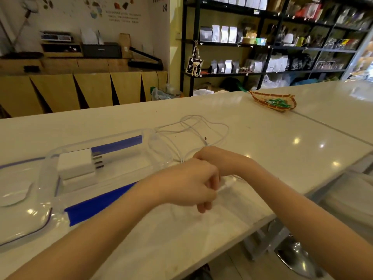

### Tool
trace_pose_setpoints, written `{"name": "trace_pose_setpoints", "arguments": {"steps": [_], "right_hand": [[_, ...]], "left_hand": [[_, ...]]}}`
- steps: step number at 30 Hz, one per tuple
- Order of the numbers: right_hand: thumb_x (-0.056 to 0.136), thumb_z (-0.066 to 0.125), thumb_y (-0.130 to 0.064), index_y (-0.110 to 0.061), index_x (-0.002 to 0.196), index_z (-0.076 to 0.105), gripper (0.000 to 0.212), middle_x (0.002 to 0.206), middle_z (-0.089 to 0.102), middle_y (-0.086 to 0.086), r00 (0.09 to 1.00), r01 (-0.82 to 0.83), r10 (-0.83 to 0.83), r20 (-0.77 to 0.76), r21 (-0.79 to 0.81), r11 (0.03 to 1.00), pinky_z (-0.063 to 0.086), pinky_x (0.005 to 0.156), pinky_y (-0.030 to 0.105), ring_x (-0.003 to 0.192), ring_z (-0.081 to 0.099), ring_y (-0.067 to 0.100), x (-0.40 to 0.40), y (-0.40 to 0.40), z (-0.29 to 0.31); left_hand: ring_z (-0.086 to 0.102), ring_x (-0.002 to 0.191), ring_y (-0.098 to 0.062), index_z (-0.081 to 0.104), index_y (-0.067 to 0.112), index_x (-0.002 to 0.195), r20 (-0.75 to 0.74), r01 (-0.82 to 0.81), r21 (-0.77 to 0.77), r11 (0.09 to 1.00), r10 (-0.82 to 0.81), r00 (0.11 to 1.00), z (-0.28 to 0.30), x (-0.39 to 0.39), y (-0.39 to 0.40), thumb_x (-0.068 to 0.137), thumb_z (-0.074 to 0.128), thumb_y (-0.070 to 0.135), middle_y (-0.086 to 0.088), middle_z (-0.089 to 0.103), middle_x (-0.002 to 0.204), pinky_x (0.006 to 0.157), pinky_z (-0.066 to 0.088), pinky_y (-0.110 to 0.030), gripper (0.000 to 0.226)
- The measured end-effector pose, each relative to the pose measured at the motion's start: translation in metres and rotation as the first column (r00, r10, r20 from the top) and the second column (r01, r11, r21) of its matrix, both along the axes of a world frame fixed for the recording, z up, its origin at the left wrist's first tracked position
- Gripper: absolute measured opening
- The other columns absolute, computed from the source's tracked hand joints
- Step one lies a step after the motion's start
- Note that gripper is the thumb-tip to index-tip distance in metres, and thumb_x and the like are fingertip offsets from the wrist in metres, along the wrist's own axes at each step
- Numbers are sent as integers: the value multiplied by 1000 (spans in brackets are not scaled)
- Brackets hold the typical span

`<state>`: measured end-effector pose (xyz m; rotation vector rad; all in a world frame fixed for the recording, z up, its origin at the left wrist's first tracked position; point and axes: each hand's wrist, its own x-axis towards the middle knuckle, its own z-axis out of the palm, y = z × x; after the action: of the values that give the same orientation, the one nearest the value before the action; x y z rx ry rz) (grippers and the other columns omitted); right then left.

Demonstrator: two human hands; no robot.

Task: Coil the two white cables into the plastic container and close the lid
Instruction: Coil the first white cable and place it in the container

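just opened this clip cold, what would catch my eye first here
Both hands meet at the middle of the white counter: the left hand pinches a white cable end, with the right hand just behind it. To their left sits an open clear plastic container with blue clips, holding a white charger block. Loose white cable loops sprawl beyond it.

The clear container [105, 158] lay open on top, with only a white charger block [75, 165] filling its 9 o'clock end; the remainder of its floor was bare. Its lid [18, 199] lay flat beside it at 9 o'clock. Loose white cables [201, 128] sprawled across the table [272, 138] at 12 o'clock. A small basket [274, 101] sat far off at 1 o'clock, leaving open table between.
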<state>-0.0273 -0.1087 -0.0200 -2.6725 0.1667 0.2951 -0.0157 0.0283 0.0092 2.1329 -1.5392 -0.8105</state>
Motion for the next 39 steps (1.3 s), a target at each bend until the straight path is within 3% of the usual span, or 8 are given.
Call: {"name": "trace_pose_setpoints", "arguments": {"steps": [4, 10, 15, 19, 22, 25, 34, 39], "right_hand": [[74, 60, -17, -27, 57, 59, 20, 49, 59, -9, 974, 17, -69, 216, 236, 972, 45, 46, 19, 48, 55, 4, -3, 1, 13], [80, 63, -20, -20, 82, 64, 2, 71, 63, -10, 761, -98, -140, 634, 325, 940, 49, 58, 13, 66, 60, 3, 9, 18, 38], [91, 44, -24, -21, 87, 68, 25, 82, 69, -9, 788, -234, -171, 592, 544, 805, 50, 75, 16, 82, 63, 5, 16, 45, 59], [86, 53, -21, -29, 90, 63, 14, 82, 69, -10, 769, -372, -85, 634, 551, 747, 52, 75, 18, 81, 66, 8, 30, 67, 70], [83, 58, -15, -25, 94, 56, 14, 78, 63, -5, 789, -389, -62, 612, 575, 720, 53, 61, 20, 63, 64, 12, 43, 77, 76], [83, 59, -16, -22, 87, 61, 7, 71, 60, -9, 759, -438, 70, 647, 429, 790, 43, 50, 16, 51, 52, 6, 59, 78, 86], [80, 63, -12, -27, 78, 67, 16, 59, 65, -8, 753, -537, 211, 623, 398, 744, 40, 48, 16, 46, 47, 5, 84, 74, 102], [77, 66, -21, -17, 83, 69, 8, 59, 65, -6, 778, -512, 230, 585, 377, 772, 45, 50, 18, 48, 52, 5, 91, 70, 98]], "left_hand": [[71, 71, -16, 52, 12, 93, -293, -212, -159, 964, 159, 943, 31, 27, 21, 92, 45, 13, -7, 74, 80, 68, 57, -25, 7], [72, 72, -19, 53, 11, 93, -691, -581, -376, 721, 200, 695, 55, 54, 41, 92, 40, 16, -8, 75, 76, 65, 59, -26, 13], [72, 76, -16, 55, 7, 97, -851, -777, -455, 435, 44, 523, 64, 71, 51, 95, 36, 14, -4, 76, 77, 61, 58, -23, 21], [72, 81, -18, 55, 2, 105, -919, -864, -392, 317, -96, 382, 66, 88, 61, 95, 36, 14, -10, 76, 86, 62, 59, -25, 25], [72, 81, -19, 56, 1, 107, -930, -888, -363, 281, -174, 325, 68, 97, 69, 94, 37, 13, -11, 75, 87, 63, 59, -26, 26], [72, 75, -17, 63, 1, 100, -916, -896, -349, 275, -301, 264, 74, 103, 78, 91, 40, 14, -11, 75, 84, 61, 59, -24, 28], [72, 82, -19, 67, 1, 101, -908, -825, -380, 417, -338, 248, 76, 126, 92, 86, 39, 28, -12, 75, 89, 71, 57, -27, 41], [72, 76, -20, 71, 7, 79, -903, -787, -409, 462, -331, 274, 75, 129, 92, 84, 39, 27, -12, 75, 84, 61, 59, -28, 39]]}}
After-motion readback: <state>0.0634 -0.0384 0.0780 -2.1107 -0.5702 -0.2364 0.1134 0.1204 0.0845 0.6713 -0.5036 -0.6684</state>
